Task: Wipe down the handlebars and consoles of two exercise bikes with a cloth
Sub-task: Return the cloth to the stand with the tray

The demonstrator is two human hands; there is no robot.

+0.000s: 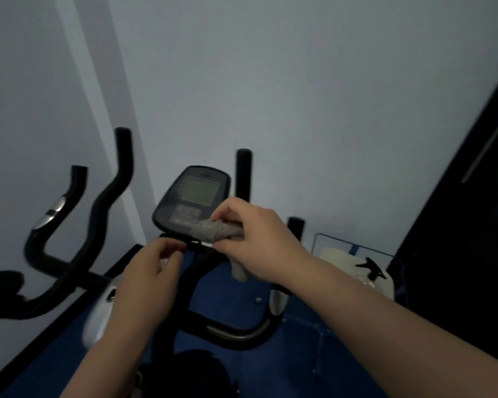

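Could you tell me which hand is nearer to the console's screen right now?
Right. The right hand grips the cloth at the console's lower right edge, just below the screen. The left hand is lower, below the console near the crossbar.

Dim room, mostly black, grey and blue from where I sit.

I see a speckled grey cloth (216, 228), black handlebars (110, 196) with a silver patch, a black console (191, 199) with a greenish-grey screen, a blue floor (299, 354) and a pale grey wall (299, 96).
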